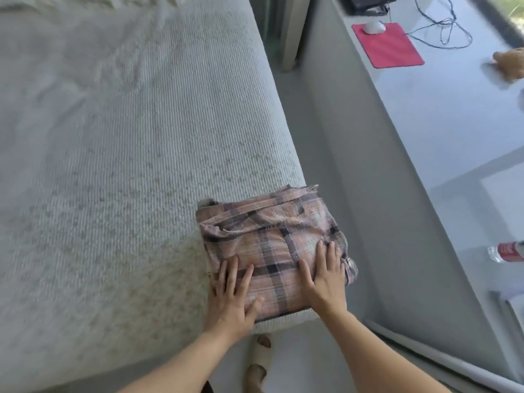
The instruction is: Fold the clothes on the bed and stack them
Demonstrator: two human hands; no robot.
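Note:
A folded pink plaid garment [272,239] lies at the near right corner of the bed [127,165], with a sliver of another grey fabric showing under its far left edge. My left hand [231,296] lies flat on the garment's near left edge, fingers straight and spread. My right hand [323,276] presses flat on its near right part, fingers straight. Neither hand curls round the cloth.
The bed is covered by a pale ribbed spread, rumpled at the far left. A grey floor gap runs right of the bed. A glossy desk [442,114] holds a red mouse pad [387,45], a white mouse [373,26], cables and a water bottle [507,252].

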